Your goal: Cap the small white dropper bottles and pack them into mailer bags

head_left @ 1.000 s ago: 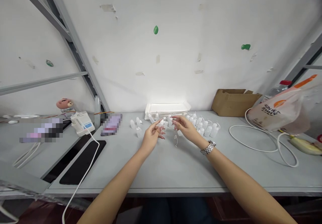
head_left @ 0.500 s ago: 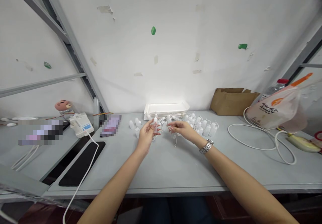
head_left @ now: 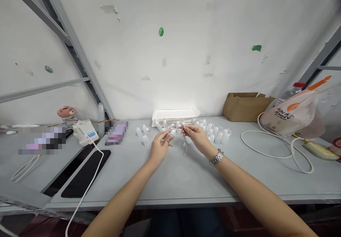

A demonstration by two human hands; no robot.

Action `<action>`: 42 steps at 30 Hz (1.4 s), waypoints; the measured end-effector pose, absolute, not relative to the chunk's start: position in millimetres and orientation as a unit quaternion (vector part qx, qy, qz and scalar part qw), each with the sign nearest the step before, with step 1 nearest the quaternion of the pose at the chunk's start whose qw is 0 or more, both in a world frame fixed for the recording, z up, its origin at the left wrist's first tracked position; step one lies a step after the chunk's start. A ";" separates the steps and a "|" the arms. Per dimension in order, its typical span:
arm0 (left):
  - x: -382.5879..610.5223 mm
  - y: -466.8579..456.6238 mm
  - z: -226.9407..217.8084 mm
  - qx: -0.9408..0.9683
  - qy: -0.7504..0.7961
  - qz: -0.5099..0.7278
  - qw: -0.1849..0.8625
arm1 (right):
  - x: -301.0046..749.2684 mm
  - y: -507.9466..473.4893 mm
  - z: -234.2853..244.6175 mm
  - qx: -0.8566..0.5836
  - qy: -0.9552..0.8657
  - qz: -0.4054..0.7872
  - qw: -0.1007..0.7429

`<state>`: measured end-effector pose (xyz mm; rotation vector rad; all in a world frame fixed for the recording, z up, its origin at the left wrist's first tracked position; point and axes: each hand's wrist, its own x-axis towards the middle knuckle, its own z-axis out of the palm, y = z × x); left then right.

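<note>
Left hand (head_left: 159,147) moved rightward | grasping white bottle (head_left: 173,132), partly hidden | right hand (head_left: 197,137): cannot tell whether grasping anything

1. Left hand (head_left: 159,147) and right hand (head_left: 197,137), both bare; forearms (head_left: 250,185) bare too, as far as they show;
2. and there's the sparkle, a silver linked band (head_left: 216,157) at the right wrist; watch or bracelet, hard to call;
3. down below, dark bluish legwear (head_left: 166,224), details lost in shadow.
</note>
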<state>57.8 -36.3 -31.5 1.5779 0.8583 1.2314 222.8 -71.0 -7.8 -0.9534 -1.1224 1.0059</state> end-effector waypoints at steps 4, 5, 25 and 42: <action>55.9 -39.2 -33.0 0.691 0.336 0.487 0.416 | 223.4 -70.5 -7.5 -0.421 -0.476 0.451 0.626; 55.5 -39.6 -32.9 0.702 0.335 0.482 0.404 | 223.7 -70.1 -7.9 -0.422 -0.468 0.456 0.628; 55.7 -48.9 -23.6 0.744 0.355 0.453 0.339 | 222.3 -68.3 -15.1 -0.385 -0.366 0.578 0.619; 56.3 -49.1 -23.3 0.740 0.366 0.443 0.348 | 217.7 -71.6 -13.3 -0.411 -0.397 0.526 0.629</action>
